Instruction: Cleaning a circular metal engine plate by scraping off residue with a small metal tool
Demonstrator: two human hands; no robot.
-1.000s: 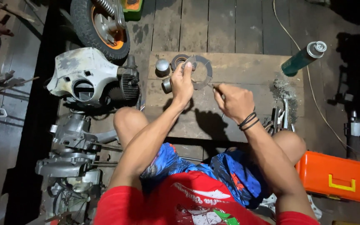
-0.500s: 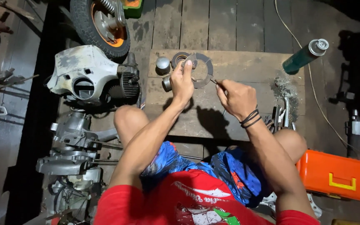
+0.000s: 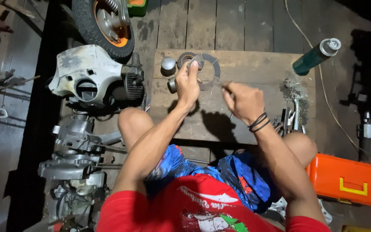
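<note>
Fingers (image 3: 193, 65) on grey ring gasket (image 3: 211, 73)

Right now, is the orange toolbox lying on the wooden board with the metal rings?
No, the orange toolbox sits on the floor beside the person's right knee, off the wooden board.

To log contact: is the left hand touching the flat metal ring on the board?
Touching. The head view shows the left hand with fingertips pressed onto the ring.
</note>
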